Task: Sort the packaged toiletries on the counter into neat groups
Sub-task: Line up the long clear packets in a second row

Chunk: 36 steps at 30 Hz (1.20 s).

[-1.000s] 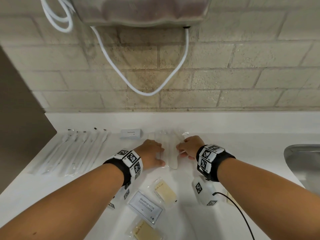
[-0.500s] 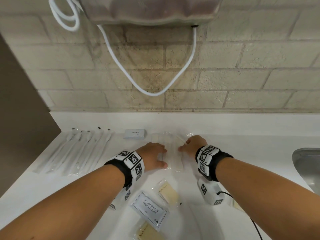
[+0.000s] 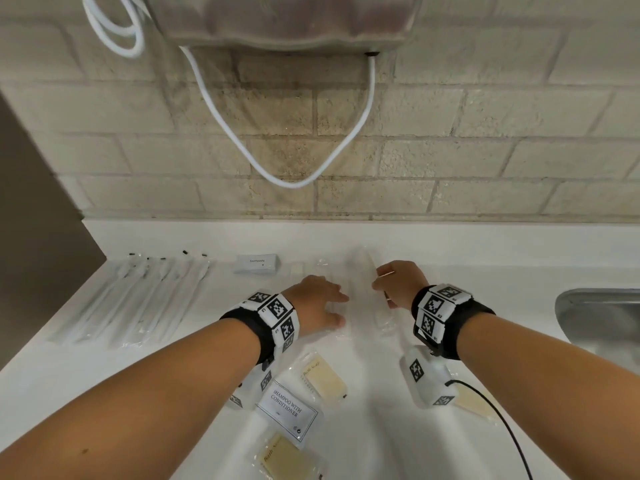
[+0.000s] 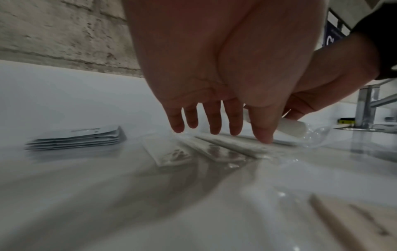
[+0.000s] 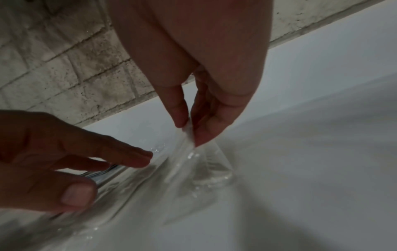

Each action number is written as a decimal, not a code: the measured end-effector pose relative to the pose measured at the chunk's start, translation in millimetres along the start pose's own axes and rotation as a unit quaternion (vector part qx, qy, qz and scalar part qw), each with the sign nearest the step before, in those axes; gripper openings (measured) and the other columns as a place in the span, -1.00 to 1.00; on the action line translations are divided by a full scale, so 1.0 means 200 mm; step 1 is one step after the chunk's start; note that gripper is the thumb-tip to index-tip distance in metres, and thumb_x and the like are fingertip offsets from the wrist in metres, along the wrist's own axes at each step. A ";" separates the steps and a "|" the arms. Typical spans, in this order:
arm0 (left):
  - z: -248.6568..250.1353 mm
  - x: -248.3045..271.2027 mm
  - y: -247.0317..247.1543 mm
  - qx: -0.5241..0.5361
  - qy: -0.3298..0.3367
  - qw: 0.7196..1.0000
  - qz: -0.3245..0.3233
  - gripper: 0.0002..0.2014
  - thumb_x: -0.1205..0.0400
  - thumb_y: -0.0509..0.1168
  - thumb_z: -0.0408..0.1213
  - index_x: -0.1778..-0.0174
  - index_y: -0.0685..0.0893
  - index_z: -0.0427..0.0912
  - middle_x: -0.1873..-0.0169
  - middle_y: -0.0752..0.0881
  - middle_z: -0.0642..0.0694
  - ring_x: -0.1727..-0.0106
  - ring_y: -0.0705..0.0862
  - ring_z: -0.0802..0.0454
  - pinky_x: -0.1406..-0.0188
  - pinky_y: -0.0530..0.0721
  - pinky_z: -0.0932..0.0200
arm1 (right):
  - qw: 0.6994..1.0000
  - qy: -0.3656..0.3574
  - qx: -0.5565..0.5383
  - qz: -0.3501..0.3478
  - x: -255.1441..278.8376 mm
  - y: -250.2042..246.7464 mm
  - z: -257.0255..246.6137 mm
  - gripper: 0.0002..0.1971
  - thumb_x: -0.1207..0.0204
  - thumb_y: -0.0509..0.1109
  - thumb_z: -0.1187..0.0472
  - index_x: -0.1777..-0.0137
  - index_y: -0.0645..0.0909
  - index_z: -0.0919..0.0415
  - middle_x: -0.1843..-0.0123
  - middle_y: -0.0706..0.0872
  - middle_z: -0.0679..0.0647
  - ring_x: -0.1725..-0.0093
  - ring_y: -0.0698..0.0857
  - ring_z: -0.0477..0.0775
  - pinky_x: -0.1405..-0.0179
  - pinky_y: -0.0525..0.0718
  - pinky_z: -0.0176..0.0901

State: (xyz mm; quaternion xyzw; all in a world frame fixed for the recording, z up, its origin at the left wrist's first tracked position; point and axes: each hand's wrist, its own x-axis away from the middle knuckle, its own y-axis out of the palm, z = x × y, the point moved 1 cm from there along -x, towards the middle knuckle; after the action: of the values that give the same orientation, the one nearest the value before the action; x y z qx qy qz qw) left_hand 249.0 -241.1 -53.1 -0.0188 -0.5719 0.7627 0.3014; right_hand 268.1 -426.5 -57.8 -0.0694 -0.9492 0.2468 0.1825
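Several long white packets in clear wrap (image 3: 360,292) lie side by side at the middle back of the white counter (image 3: 485,278). My left hand (image 3: 341,308) rests on their left part with straight, spread fingers (image 4: 214,129) touching the packets (image 4: 214,147). My right hand (image 3: 379,287) pinches the rightmost clear-wrapped packet (image 5: 193,152) between thumb and finger (image 5: 178,117), with its edge raised off the counter. A stack of toothpaste sachets (image 3: 258,264) sits left of the packets. A row of wrapped toothbrushes (image 3: 138,299) lies at far left.
Near me lie a shampoo-with-conditioner sachet (image 3: 287,412) and bath soap packets (image 3: 322,377) (image 3: 284,459), with another soap (image 3: 474,405) under my right wrist. A steel sink (image 3: 602,317) is at right. A white hose (image 3: 284,174) hangs on the brick wall.
My hands have drawn slightly apart. The right hand has shifted right and now lifts the edge of the rightmost clear packet; the left hand stays on the others.
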 end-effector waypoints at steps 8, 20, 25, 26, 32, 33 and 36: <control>0.07 -0.06 0.03 -0.059 0.007 0.998 0.016 -0.46 -0.60 0.27 0.05 -0.52 0.45 0.09 -0.59 0.36 0.02 -0.63 0.19 -0.04 -0.59 0.24 -0.04 | 1.000 -0.011 -0.015 0.014 0.01 -0.11 0.11 -0.80 -0.41 0.47 0.38 0.00 0.66 0.15 0.02 0.74 0.16 0.05 0.73 0.24 0.08 0.80 0.09; 0.25 -0.15 0.08 -0.094 0.053 0.994 -0.019 -0.49 -0.66 0.14 0.13 -0.56 0.39 0.19 -0.66 0.24 0.03 -0.68 0.14 -0.10 -0.61 0.12 -0.05 | 0.985 -0.090 0.144 0.033 0.03 -0.18 0.17 -0.76 -0.49 0.47 0.08 -0.07 0.71 0.20 -0.01 0.77 0.07 0.05 0.70 0.11 -0.12 0.68 -0.07; 0.20 -0.14 0.07 -0.067 0.040 0.997 -0.022 -0.50 -0.63 0.21 0.09 -0.52 0.46 0.18 -0.64 0.27 0.09 -0.64 0.27 -0.03 -0.61 0.22 -0.03 | 0.973 -0.093 0.211 -0.001 0.09 -0.23 0.19 -0.64 -0.49 0.38 0.33 -0.28 0.64 0.10 -0.33 0.64 0.03 -0.17 0.63 0.04 -0.14 0.54 -0.26; 0.20 -0.14 0.07 -0.070 0.038 0.996 -0.027 -0.50 -0.63 0.22 0.09 -0.52 0.45 0.19 -0.65 0.26 0.11 -0.64 0.27 -0.04 -0.61 0.22 -0.03 | 0.964 -0.083 0.251 -0.026 0.11 -0.24 0.18 -0.58 -0.47 0.37 0.36 -0.33 0.63 0.10 -0.36 0.61 0.04 -0.25 0.62 0.08 -0.17 0.55 -0.24; 0.19 -0.14 0.09 -0.033 0.030 0.999 -0.030 -0.50 -0.62 0.26 0.02 -0.52 0.44 0.18 -0.65 0.25 0.10 -0.64 0.29 -0.04 -0.61 0.26 -0.02 | 0.954 -0.080 0.277 -0.085 0.14 -0.19 0.14 -0.50 -0.50 0.36 0.33 -0.46 0.54 0.13 -0.47 0.57 0.11 -0.42 0.57 0.14 -0.27 0.51 -0.24; 0.19 -0.13 0.09 -0.026 0.033 0.999 -0.029 -0.50 -0.62 0.27 0.00 -0.52 0.45 0.17 -0.65 0.26 0.08 -0.63 0.31 -0.04 -0.60 0.28 -0.03 | 0.959 -0.075 0.259 -0.090 0.14 -0.17 0.13 -0.49 -0.50 0.37 0.31 -0.48 0.51 0.14 -0.48 0.56 0.11 -0.43 0.56 0.13 -0.30 0.50 -0.23; 0.19 -0.10 0.06 -0.003 0.051 0.999 -0.007 -0.45 -0.62 0.29 -0.07 -0.57 0.39 0.12 -0.62 0.33 0.02 -0.61 0.34 -0.03 -0.59 0.31 0.01 | 0.967 -0.081 0.227 -0.082 0.14 -0.12 0.11 -0.48 -0.48 0.41 0.25 -0.47 0.51 0.12 -0.50 0.52 0.10 -0.43 0.56 0.13 -0.34 0.56 -0.13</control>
State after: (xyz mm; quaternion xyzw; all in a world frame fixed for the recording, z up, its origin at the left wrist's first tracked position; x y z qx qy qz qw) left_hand 246.5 -285.3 -57.2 -0.0547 -0.5585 0.7569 0.3350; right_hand 232.3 -450.6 -53.9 0.0724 -0.8822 0.4450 0.1360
